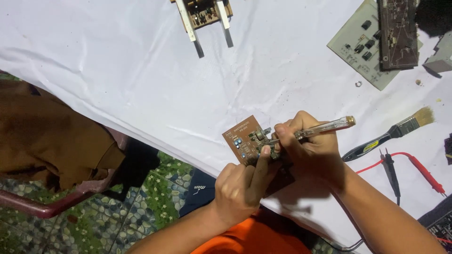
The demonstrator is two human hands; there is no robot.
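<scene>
While the left hand (242, 186) grips the brown circuit board (245, 140) underneath, the right hand (308, 148), closed around a clear-handled screwdriver (320, 129), works a component; steady tip pressure needed next.

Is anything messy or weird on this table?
Mostly the small loose bits: a tiny metal ring and some crumbs lie scattered on the white tablecloth, beside the pale green circuit board. A dark brown board also sits stacked crookedly on that green one. Nothing looks spilled or broken.
</scene>
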